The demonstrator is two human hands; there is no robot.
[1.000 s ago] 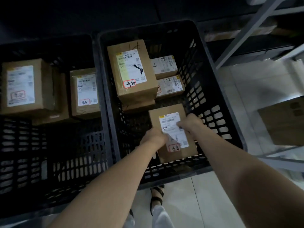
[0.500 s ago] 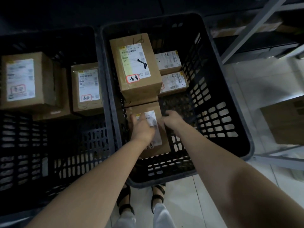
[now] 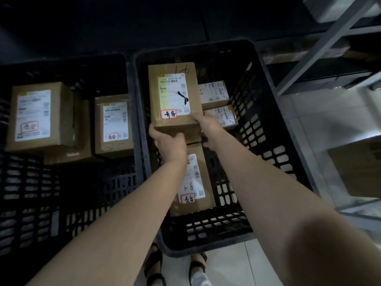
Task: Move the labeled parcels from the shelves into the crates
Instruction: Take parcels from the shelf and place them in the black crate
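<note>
evidently both hands had the tall labelled parcel by its near edge inside the right-hand crate. the left hand was curled round the near-left corner, and the right hand pinched the near-right corner, thumb on top. the parcel seemed to sit on another box, just beyond the flat parcel on the crate floor. gripped at one end only, it could tilt and slide off, knocking the two small parcels beside it or dropping onto the flat one.
</note>
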